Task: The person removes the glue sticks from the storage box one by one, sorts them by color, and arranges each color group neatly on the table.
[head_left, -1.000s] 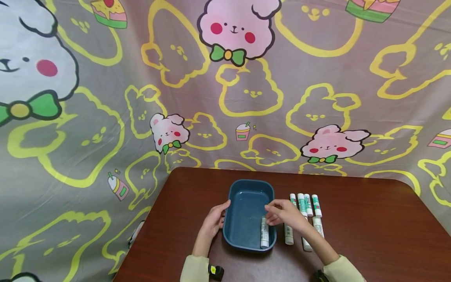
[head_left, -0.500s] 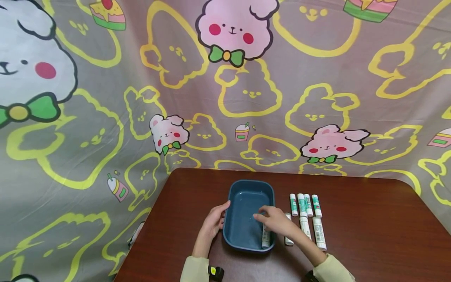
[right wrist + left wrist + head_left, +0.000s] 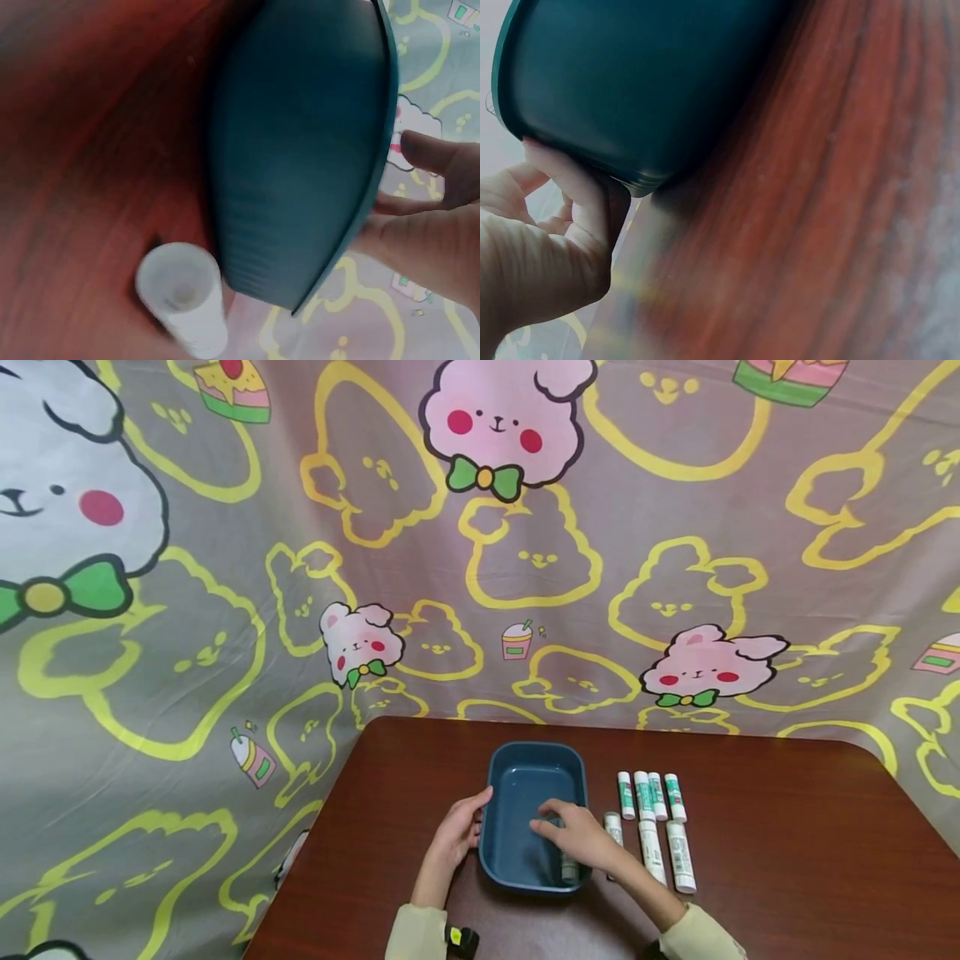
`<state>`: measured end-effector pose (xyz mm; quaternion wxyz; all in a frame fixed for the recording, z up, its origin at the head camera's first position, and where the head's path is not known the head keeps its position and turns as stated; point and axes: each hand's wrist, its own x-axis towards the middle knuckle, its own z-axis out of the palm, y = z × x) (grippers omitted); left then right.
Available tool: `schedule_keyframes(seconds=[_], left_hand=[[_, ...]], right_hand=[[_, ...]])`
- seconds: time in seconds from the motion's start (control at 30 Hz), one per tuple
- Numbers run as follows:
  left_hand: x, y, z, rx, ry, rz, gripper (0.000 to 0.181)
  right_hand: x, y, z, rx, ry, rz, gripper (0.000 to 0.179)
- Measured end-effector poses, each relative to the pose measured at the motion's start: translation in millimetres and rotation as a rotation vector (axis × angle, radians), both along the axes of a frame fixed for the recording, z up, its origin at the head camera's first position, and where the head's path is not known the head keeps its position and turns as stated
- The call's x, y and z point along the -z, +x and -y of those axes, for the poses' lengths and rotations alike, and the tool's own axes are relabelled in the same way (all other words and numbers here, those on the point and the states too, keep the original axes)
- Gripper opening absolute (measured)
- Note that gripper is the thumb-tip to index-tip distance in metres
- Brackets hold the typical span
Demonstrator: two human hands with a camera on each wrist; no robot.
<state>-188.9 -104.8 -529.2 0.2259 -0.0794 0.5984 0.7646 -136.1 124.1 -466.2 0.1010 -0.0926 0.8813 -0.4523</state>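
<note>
A blue rectangular plastic bin [image 3: 517, 827] stands on the table. My left hand [image 3: 456, 825] grips its left side, thumb at the rim and fingers against the outer wall; the left wrist view shows that grip on the bin [image 3: 630, 82] up close. Over the bin's right side hovers my right hand [image 3: 576, 835], thumb and index finger apart with nothing visible between them. Partly hidden below it, a glue stick [image 3: 570, 868] lies in the bin. In the right wrist view my right hand [image 3: 427, 210] reaches over the rim, some fingers hidden behind the wall.
Right of the bin lie larger white glue sticks, among them a near one [image 3: 613, 828], a middle one [image 3: 652, 852] and a right one [image 3: 681, 857]. Behind them is a row of several smaller green-labelled glue sticks [image 3: 645, 795]. A patterned curtain [image 3: 420, 568] hangs behind the brown table [image 3: 787, 843].
My right hand has moved left and slightly down, from the bin's right rim to above the glue stick inside, covering more of it. My left hand stays on the bin.
</note>
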Motion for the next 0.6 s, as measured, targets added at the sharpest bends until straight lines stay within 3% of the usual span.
schedule_keyframes(seconds=[0.2, 0.43, 0.6], left_hand=[[-0.5, -0.3, 1.6, -0.015, -0.005, -0.006, 0.025], [-0.8, -0.7, 0.9, -0.006, 0.007, -0.008, 0.026], [0.2, 0.0, -0.4, 0.003, 0.016, 0.002, 0.026]], right_hand=[[2.0, -1.7, 0.2, 0.074, -0.038, -0.053, 0.027], [7.4, -8.3, 8.3, 0.048, 0.025, 0.003, 0.047], [15.3, -9.8, 15.3, 0.022, 0.015, 0.047, 0.053]])
